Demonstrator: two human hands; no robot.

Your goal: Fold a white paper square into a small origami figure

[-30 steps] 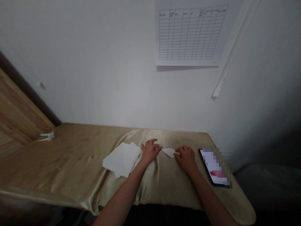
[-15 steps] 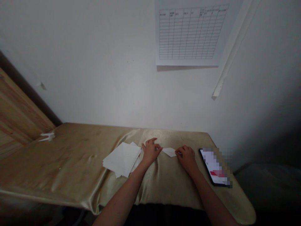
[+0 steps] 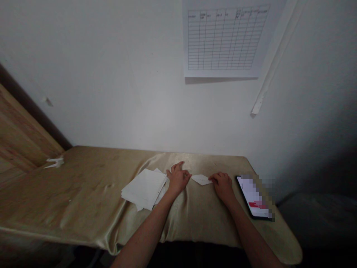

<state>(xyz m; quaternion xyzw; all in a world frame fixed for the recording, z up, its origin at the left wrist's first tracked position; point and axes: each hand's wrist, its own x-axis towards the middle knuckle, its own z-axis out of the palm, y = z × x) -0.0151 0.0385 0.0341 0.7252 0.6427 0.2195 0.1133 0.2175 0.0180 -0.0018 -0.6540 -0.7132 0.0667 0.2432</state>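
Note:
A small folded piece of white paper (image 3: pixel 202 179), pointed at its ends, lies between my hands on the gold satin cloth. My left hand (image 3: pixel 178 179) pinches its left tip between thumb and index finger, while the other fingers stretch away. At the right end, my right hand (image 3: pixel 223 185) holds the tip with its fingertips, the rest of its fingers curled. Left of my left hand is a loose stack of white paper sheets (image 3: pixel 143 188), some with torn edges; my left forearm passes close by its right side.
A smartphone (image 3: pixel 253 201) with a lit, partly pixelated screen lies to the right. White scraps (image 3: pixel 55 162) rest at the table's far left corner. The cloth-covered table (image 3: pixel 92 193) meets a white wall, where a printed grid sheet (image 3: pixel 223 44) hangs. Wooden boards (image 3: pixel 22 134) stand at the left.
My right fingers have slid slightly right along the folded paper, so more of it shows. My left hand keeps its pinch nearly in place.

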